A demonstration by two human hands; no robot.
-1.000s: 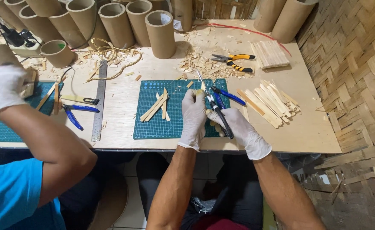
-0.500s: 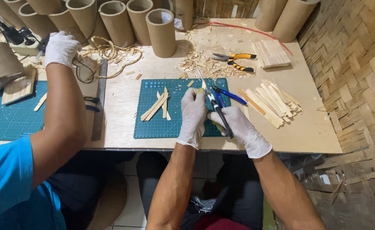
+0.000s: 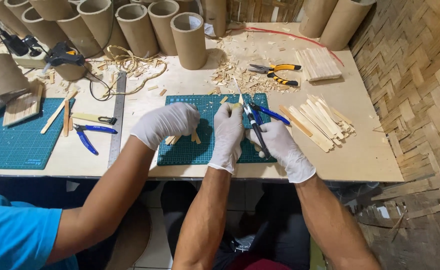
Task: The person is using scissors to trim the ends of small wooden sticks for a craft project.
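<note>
My left hand (image 3: 227, 132), in a white glove, pinches a thin pale wooden stick (image 3: 237, 90) that points away from me. My right hand (image 3: 280, 145), also gloved, grips blue-handled cutters (image 3: 260, 117), whose jaws meet the stick's near end. Both hands hover over the right part of a green cutting mat (image 3: 180, 152). A co-worker's gloved hand (image 3: 165, 125) reaches in from the left and rests on a few short sticks (image 3: 196, 136) on that mat, just beside my left hand.
A pile of flat wooden sticks (image 3: 320, 120) lies right of the mat, with a bound slat panel (image 3: 319, 62) and yellow-black pliers (image 3: 275, 74) behind. Cardboard tubes (image 3: 189, 32) line the back. To the left are a steel ruler (image 3: 116, 117), blue pliers (image 3: 87, 137) and a glue gun (image 3: 62, 52).
The co-worker's hand came from the table's far left corner to the green mat and now covers the short sticks. My own hands have stayed in place.
</note>
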